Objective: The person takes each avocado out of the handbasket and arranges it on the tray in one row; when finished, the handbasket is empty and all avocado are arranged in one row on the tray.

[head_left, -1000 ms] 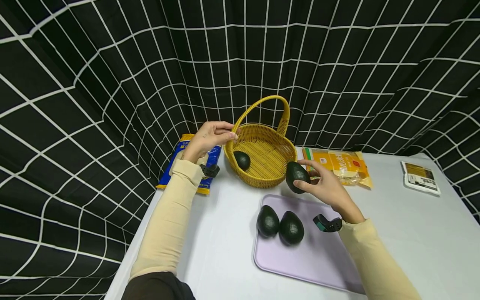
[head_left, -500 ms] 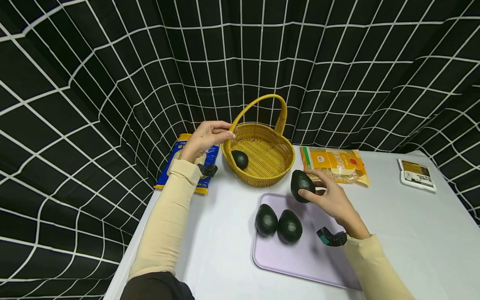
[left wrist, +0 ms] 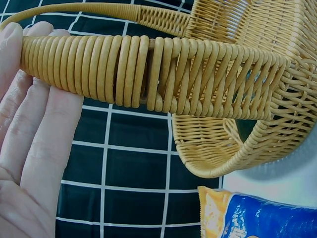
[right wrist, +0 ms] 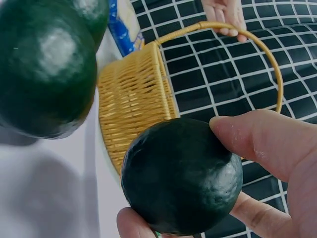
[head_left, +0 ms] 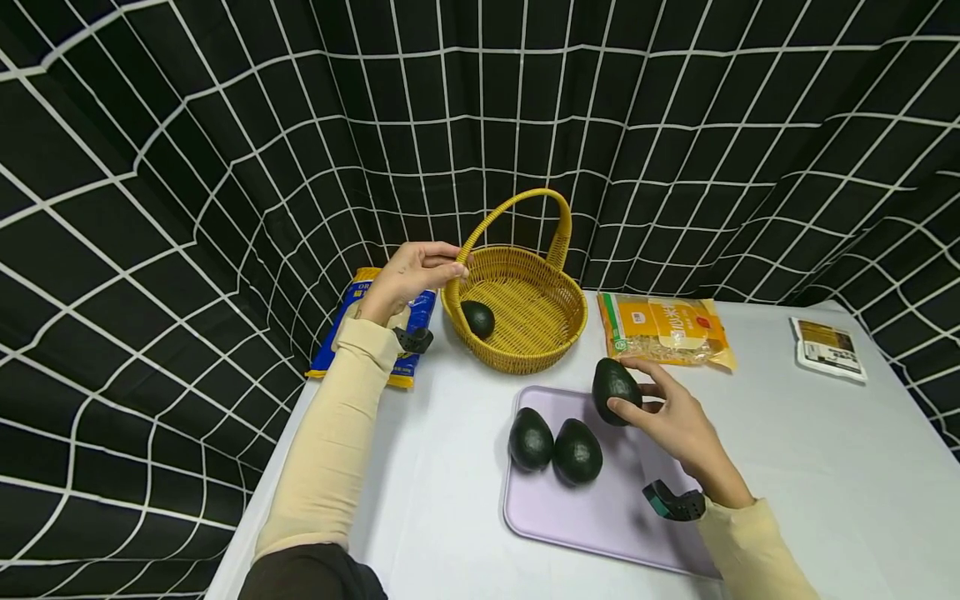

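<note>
My right hand (head_left: 678, 421) grips a dark green avocado (head_left: 615, 392) between thumb and fingers, over the back part of the lilac tray (head_left: 600, 533). Two more avocados, a left one (head_left: 531, 439) and a right one (head_left: 577, 452), lie side by side on that tray. With my left hand (head_left: 412, 279) I hold the handle of a yellow wicker basket (head_left: 517, 360). In the left wrist view the thumb and fingers are around the wrapped handle (left wrist: 99, 69). One avocado (head_left: 477, 319) sits inside the basket at its left side.
A blue and yellow bag (head_left: 341, 333) lies left of the basket, partly under my left forearm. To the basket's right is an orange food packet (head_left: 667, 329), with a small white and brown pouch (head_left: 828, 348) farther right. Black gridded cloth (head_left: 480, 108) hangs behind the table.
My right hand has moved the avocado from beside the basket's right rim back toward the person, to above the tray. The left hand stays on the handle.
</note>
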Available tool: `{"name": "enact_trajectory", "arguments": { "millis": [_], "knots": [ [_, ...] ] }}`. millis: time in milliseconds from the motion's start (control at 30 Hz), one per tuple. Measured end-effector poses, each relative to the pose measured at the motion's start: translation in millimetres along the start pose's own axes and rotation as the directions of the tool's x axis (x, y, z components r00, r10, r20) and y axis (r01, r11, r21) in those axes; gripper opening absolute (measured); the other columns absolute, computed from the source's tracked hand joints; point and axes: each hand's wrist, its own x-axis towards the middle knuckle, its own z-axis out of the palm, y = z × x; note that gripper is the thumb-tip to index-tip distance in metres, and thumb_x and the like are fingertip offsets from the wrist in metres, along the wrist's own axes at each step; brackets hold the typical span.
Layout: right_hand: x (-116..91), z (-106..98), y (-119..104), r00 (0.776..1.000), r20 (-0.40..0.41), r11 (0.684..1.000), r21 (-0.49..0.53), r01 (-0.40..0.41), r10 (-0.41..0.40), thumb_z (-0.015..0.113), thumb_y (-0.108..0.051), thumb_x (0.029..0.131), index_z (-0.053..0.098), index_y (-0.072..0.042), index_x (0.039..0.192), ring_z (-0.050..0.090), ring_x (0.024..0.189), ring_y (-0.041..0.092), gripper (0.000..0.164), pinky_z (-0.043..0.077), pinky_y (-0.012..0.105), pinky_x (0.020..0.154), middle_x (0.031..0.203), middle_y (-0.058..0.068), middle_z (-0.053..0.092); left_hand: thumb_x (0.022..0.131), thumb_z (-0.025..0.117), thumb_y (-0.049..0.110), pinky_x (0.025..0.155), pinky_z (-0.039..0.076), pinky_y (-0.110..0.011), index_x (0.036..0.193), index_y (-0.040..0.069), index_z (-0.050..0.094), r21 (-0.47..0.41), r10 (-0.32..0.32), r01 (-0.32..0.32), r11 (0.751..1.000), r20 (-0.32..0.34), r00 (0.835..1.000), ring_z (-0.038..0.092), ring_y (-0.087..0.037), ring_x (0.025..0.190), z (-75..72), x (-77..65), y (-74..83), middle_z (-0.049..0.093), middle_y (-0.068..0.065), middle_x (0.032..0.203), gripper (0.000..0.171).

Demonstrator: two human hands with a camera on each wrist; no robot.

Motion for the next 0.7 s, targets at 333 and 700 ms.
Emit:
{"name": "enact_trajectory", "arguments": {
  "millis": [333,700],
  "knots": [
    [-15,1,8,0.998,-0.013,0.998,0.003,-0.055,0.055,0.077,-0.046,0.089,0.042,-0.030,0.153,0.064,0.116,0.039,0.074,0.053,0.034,0.079,0.138,0.029,0.057,0.097,0.070,0.017,0.099,0.056,-0.037,0.131,0.003,0.065,-0.001,0.005,-0.004,1.000,0.007,1.000,0.072,-0.020,0.106,0.2,0.2,-0.8,0.077,-0.010,0.113,0.036],
    [-30,4,18,0.999,-0.027,0.998,0.049,-0.038,0.040,0.078,-0.037,0.090,0.043,-0.021,0.152,0.067,0.108,0.037,0.073,0.056,0.026,0.074,0.137,0.030,0.056,0.098,0.069,0.016,0.098,0.057,-0.037,0.129,0.005,0.066,-0.005,0.011,-0.011,1.000,0.015,1.000,0.070,-0.027,0.112,-0.2,0.7,-1.0,0.076,-0.010,0.116,0.033]
  ]
}}
